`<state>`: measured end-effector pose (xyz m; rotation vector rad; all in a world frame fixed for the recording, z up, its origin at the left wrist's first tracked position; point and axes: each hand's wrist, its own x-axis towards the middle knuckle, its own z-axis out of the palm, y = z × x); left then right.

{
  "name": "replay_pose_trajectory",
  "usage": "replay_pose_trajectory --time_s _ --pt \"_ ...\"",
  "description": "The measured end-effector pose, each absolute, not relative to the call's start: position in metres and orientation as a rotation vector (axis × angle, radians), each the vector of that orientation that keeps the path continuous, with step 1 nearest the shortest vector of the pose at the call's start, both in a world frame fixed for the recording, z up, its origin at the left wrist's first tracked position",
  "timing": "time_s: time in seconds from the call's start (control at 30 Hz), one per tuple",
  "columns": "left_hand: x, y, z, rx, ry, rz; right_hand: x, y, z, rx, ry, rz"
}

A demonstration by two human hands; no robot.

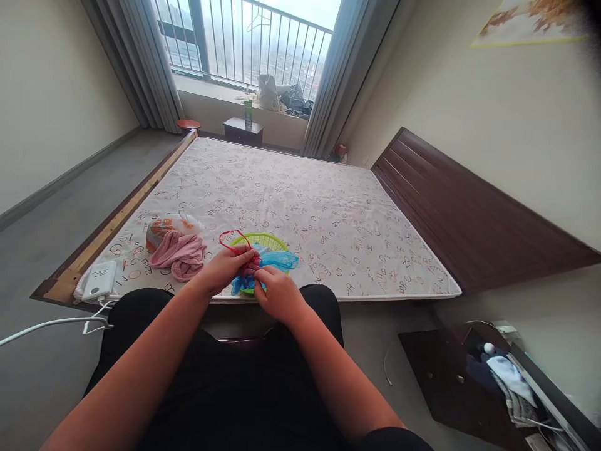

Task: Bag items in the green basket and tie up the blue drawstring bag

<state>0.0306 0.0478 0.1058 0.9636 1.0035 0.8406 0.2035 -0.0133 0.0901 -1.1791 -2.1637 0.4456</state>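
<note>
My left hand [229, 265] is closed, pinching a thin red cord [224, 233] that rises from the fingers in a loop. Fingertips of my right hand [280, 293] meet the left ones and are also closed on the red cord, which bunches between the hands. Sheer blue material [280, 259] spreads out just beyond the fingers; whether it is tied to the cord I cannot tell. Beneath both hands a lime-green plastic basket [265, 238] rests on the mattress [323, 207], partly hidden by them. More blue material pokes out below the left hand.
Left of the basket lie a pink cloth [181, 254] and a plastic bag with orange print [162, 227]. A white power strip [100, 280] with cables sits at the mattress corner. A dark cabinet [432, 376] stands low right. A nightstand [243, 130] bears a green bottle [248, 114].
</note>
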Motion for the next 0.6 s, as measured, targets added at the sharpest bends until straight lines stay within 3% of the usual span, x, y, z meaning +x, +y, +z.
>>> replay_pose_trajectory --time_s 0.17,0.4,0.6 --pt "0.025 0.043 0.117 1.377 1.033 0.778 0.220 0.004 0.104 -1.166 -1.806 0.388" --pt "0.024 0.030 0.114 2.222 1.371 1.041 0.218 0.049 0.082 -1.136 -1.850 1.078" --pt "0.025 0.020 0.097 2.328 1.100 1.161 0.210 0.056 0.077 -1.231 -1.581 1.099"
